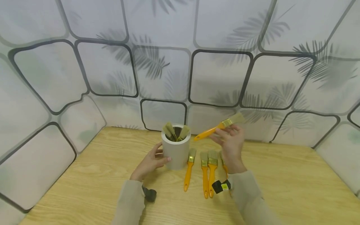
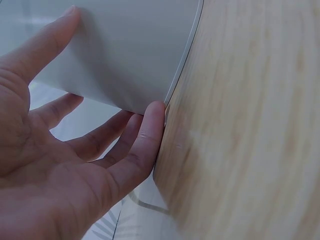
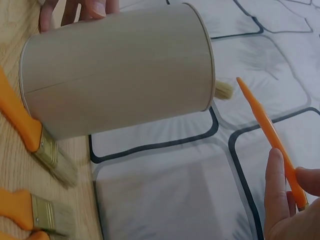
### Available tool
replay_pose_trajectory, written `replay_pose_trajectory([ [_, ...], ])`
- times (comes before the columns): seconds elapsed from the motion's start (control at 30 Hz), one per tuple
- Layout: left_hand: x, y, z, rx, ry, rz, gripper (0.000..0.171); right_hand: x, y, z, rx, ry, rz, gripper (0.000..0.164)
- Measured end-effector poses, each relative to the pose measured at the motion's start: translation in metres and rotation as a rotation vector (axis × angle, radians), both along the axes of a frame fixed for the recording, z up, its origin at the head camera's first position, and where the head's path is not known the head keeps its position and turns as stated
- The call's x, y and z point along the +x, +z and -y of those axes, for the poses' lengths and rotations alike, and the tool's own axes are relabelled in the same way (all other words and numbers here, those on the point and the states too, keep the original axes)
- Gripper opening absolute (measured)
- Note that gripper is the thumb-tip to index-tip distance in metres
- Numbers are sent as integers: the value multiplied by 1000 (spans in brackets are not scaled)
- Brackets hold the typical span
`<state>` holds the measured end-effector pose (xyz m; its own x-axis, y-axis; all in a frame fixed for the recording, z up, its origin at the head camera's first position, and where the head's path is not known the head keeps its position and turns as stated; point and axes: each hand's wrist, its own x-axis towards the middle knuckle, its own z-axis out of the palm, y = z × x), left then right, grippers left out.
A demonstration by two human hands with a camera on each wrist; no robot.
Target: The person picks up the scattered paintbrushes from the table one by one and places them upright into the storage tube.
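Note:
A light grey cylindrical canister (image 1: 176, 156) stands upright on the table with several paintbrushes (image 1: 169, 129) in it, bristles up. My left hand (image 1: 152, 163) holds the canister's left side low down, thumb on the front and fingers round the side, as the left wrist view also shows. Raised to the right of the canister, my right hand (image 1: 232, 147) pinches an orange-handled paintbrush (image 1: 209, 133) near its metal band. The brush is tilted, with its handle end pointing down-left toward the canister's rim and its bristles up-right.
A single paintbrush (image 1: 189, 170) lies just right of the canister. Beside it lie two more brushes (image 1: 212, 172), and another brush (image 1: 224, 161) is partly hidden by my right hand. A patterned wall covering (image 1: 219, 78) rises behind the wooden table (image 1: 101, 168).

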<state>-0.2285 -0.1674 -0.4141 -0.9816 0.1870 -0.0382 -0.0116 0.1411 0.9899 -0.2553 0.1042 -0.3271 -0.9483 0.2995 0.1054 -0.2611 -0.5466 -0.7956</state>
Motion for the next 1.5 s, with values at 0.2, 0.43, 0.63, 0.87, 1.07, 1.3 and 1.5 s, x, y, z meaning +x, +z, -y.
replay_pose_trajectory([
  [0.2, 0, 1, 0, 0, 0, -2, 81, -3, -2, 15, 21, 22, -34, 44],
  [0.43, 0, 0, 1, 0, -1, -4, 81, -6, -1, 33, 97, -4, -57, 46],
  [0.63, 0, 1, 1, 6, 4, 1, 82, -3, 2, 48, 208, 2, -147, 49],
  [0.87, 1, 1, 2, 6, 1, 7, 82, 2, 0, 63, 466, 18, -260, 47],
  [1.07, -1, 0, 1, 4, -3, 5, 83, 5, 0, 63, 766, 20, -409, 28],
  [1.3, -2, 1, 0, 1, 1, -2, 82, 3, -1, 46, 833, -39, -372, 21],
  [1.5, -2, 0, -1, 2, 7, 5, 82, 3, -2, 22, 845, -22, -307, 21],
])
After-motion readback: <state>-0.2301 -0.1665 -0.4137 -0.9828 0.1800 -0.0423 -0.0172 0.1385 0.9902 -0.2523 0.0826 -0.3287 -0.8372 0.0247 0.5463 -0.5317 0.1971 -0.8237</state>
